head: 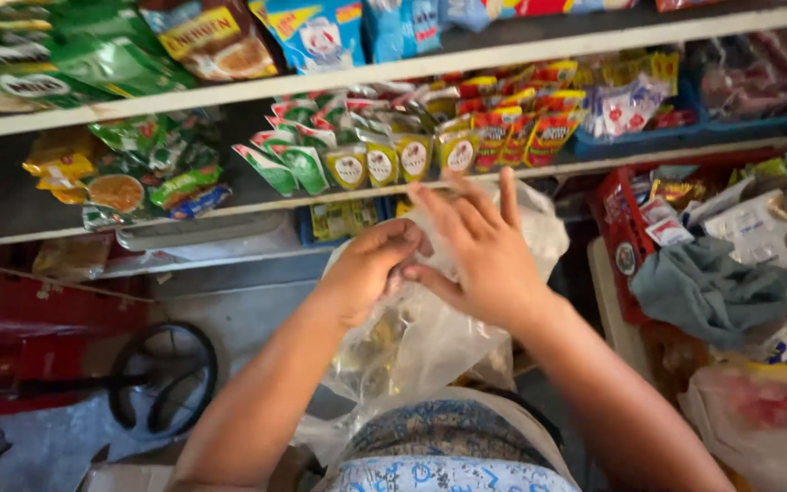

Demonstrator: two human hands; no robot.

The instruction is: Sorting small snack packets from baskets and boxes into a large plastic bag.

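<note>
A: State the position of the bag (430, 328).

B: Centre of the frame, directly under both hands. It hangs from them toward the lower centre, long axis roughly vertical, mouth at the top.

A: Hand states?

B: Left hand (368, 269): fingers curled shut, pinching the film at the bag's mouth. Right hand (485, 251): thumb and one finger nip the same edge; the remaining fingers are spread and point to the upper part of the frame. The hands touch each other. Both are equally near the bag.

A: Appearance of the bag?

B: Thin clear plastic, crumpled, slack. Dark, yellowish contents show through low on its left side; what they are cannot be told.

A: Surroundings, near to far?

B: A grey cloth (703, 287) lies at the right. Behind the hands, a shelf (184, 211) carries rows of sachets (384, 159), green at centre, red and yellow toward the upper right.
</note>
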